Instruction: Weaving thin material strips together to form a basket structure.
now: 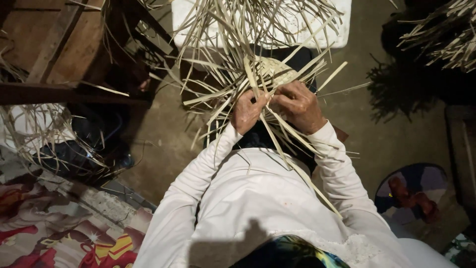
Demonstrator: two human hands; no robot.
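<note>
Both hands worked at the centre of the frame, over the lap. Left hand [246,111]: fingers curled together, pinching pale strips [277,136] at the near edge of a woven piece [272,72]. Right hand [297,105]: fingers bent and closed on strips just beside the left hand, the two hands touching or nearly so. Woven piece sat just beyond the knuckles, loose strips fanning out far, left and right; a few long ones ran near, across the white sleeves [342,183]. White block [191,20] lay far, under the strips. Wooden frame [59,49] far left. Patterned cloth [59,233] near left. More strips [441,34] heaped far right.
</note>
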